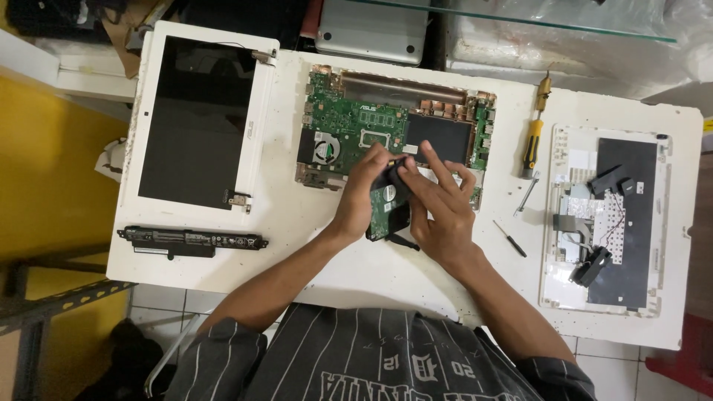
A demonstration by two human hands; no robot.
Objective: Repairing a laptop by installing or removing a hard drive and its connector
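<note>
A green laptop motherboard (349, 122) with a fan and copper heat pipe lies at the middle of the white table (312, 252). In front of it sits a hard drive (388, 208) in a black bracket. My left hand (362, 194) grips the drive's left side, thumb and fingers pinching its upper edge. My right hand (440, 212) rests on the drive's right side, fingertips touching the black piece at its top.
A white laptop screen panel (197, 119) lies at the left, a long black battery (191, 240) in front of it. A yellow-handled screwdriver (532, 134), a small screwdriver (511, 239) and a white keyboard case (609, 215) lie at the right.
</note>
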